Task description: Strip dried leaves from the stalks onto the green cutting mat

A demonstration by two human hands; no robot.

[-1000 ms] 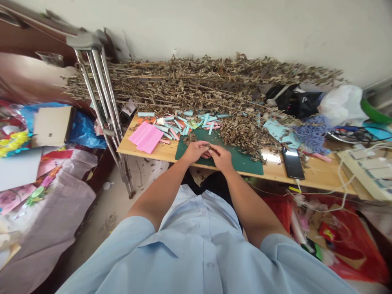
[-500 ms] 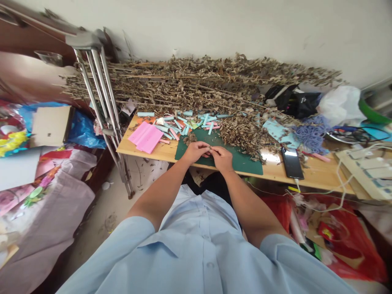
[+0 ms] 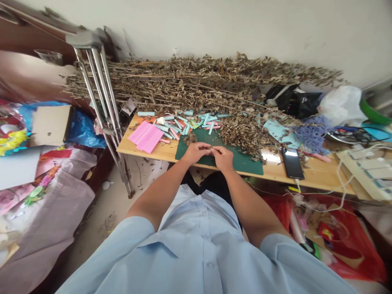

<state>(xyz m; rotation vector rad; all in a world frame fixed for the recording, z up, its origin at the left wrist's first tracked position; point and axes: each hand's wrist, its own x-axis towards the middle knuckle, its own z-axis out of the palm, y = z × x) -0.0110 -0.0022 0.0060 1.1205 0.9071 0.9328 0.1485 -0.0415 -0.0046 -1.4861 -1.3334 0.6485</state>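
Note:
Over the near part of the green cutting mat [image 3: 245,164], my left hand [image 3: 197,152] and my right hand [image 3: 223,157] meet fingertip to fingertip. Both are closed in a pinch around a small brownish bit that looks like dried leaf, mostly hidden by the fingers. Just beyond my left hand lies a little clump of crumbled dried leaves [image 3: 191,139]. A larger heap of dried leaves [image 3: 241,134] covers the mat's far right part. Several blue and pink paper rolls [image 3: 183,126] are scattered behind the mat, and pink paper sheets [image 3: 146,136] lie to its left.
Long dried plant stalks [image 3: 183,81] are stacked along the wall. Metal crutches [image 3: 102,90] lean at the table's left end. To the right are a phone [image 3: 292,162] on a cable, purple cords [image 3: 312,132] and a power strip [image 3: 370,167]. A red bag [image 3: 361,245] sits below.
My fingertips have shifted slightly against each other, with my right hand a touch further right. Everything on the table stays where it was.

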